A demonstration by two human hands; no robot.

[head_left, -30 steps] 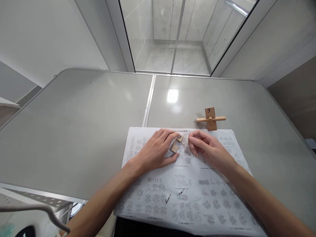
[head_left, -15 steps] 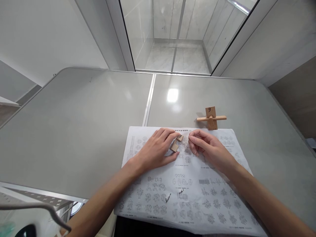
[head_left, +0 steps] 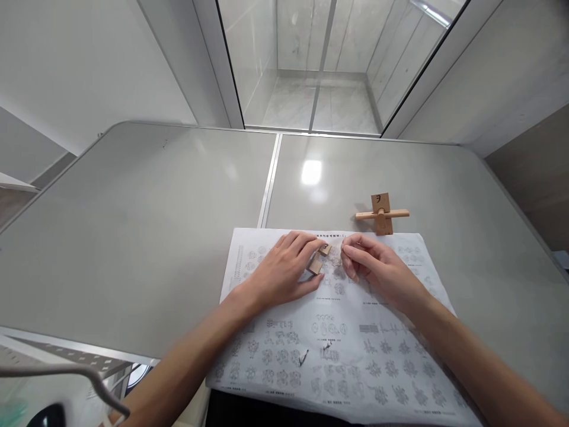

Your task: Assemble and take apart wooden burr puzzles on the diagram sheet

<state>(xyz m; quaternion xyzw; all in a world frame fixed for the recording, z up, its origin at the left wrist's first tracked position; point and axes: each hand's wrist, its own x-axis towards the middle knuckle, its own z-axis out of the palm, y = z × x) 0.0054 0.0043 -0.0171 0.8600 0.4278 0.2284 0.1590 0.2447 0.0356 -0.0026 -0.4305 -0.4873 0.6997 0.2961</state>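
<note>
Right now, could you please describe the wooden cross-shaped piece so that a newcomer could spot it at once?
On the grey table, look just beyond the far right edge of the printed sheet. The wooden cross-shaped piece stands there alone, untouched, a dark mark on its upright block and a thin stick crossing it.

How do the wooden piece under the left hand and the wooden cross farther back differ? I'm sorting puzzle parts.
The piece lies low on the paper, touched by the left hand; the cross stands on the bare table, untouched. The piece looks smaller; the cross has a thin stick through it. Both are pale wood with a dark mark.
</note>
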